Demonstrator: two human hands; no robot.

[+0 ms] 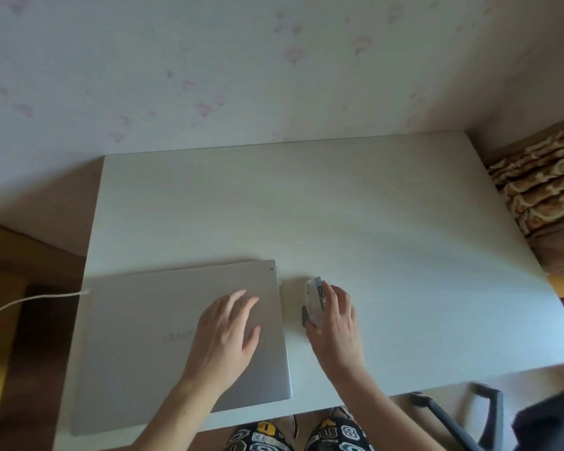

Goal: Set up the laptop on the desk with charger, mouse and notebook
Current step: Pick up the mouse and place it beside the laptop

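Note:
A closed silver laptop [163, 336] lies flat on the white desk [372, 222] at the front left. A white charger cable [30, 299] runs from the left and meets the laptop's far left corner. My left hand [228, 333] rests palm down on the lid, fingers spread. Just right of the laptop sits a white and grey mouse [313, 301], and my right hand [336, 323] is wrapped over it from the right. No notebook is in view.
The desk's far edge meets a pale wall with pink flowers. A brown patterned cushion [541, 180] lies beyond the desk's right edge. A dark chair armrest [453, 415] and a dark object stand at the front right. My patterned trousers show below the front edge.

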